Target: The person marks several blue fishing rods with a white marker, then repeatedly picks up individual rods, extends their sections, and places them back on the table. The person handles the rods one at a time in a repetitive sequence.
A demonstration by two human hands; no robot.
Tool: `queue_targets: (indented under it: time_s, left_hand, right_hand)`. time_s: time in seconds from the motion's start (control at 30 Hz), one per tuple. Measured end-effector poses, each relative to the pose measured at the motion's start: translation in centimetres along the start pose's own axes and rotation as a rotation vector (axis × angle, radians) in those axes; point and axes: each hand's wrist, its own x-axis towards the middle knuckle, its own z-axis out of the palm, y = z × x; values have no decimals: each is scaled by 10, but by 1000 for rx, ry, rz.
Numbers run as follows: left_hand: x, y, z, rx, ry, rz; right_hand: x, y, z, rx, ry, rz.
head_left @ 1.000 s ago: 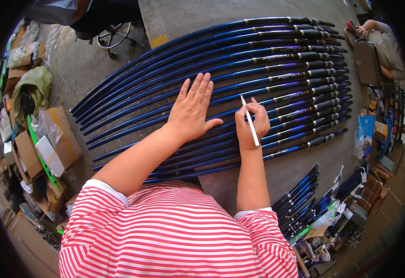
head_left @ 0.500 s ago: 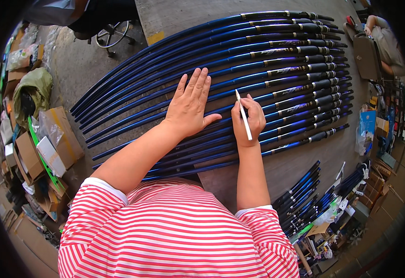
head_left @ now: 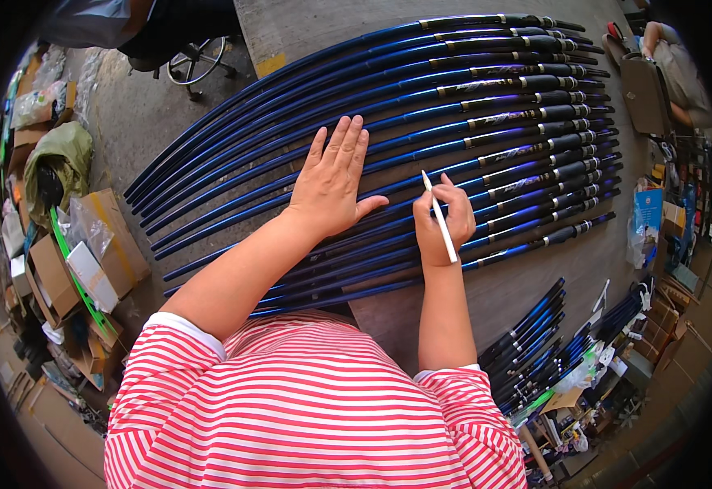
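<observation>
The head view looks down from the wearer's head, over the striped shirt (head_left: 307, 399), facing out across the desk (head_left: 315, 20). It belongs to the left of two side-by-side fisheye cameras. The shirt is closest, filling the lower middle; the left fingers (head_left: 349, 147), right fingers (head_left: 447, 196) and fishing rods (head_left: 437, 150) lie farther off. Coverage is wide, reaching past the desk's left edge to the floor (head_left: 144, 90); straight edges bend toward the dark rim.
</observation>
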Motion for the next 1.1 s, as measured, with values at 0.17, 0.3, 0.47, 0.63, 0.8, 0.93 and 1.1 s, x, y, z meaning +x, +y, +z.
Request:
queue_targets:
  time_s: [0.17,0.3,0.47,0.63,0.8,0.93,1.1]
  left_hand:
    - [0,0,1,8,7,2]
    - [0,1,1,14,13,4]
    - [-1,0,2,8,23,6]
    - [-1,0,2,4,27,10]
    - [-1,1,1,-3,33,11]
    - [-2,1,0,-45,76,31]
    - [-49,37,-12,-178,57,207]
  right_hand:
    - [-11,-5,-10,-6,-33,13]
    - [-16,-7,-7,95,-74,-20]
    - [-14,-7,-5,48,-69,-45]
    - [-15,-6,-2,33,-80,-50]
    - [-23,-6,-22,89,-26,8]
    - [-32,-13,-42,55,6,42]
    - [-37,-22,-41,11,-18,25]
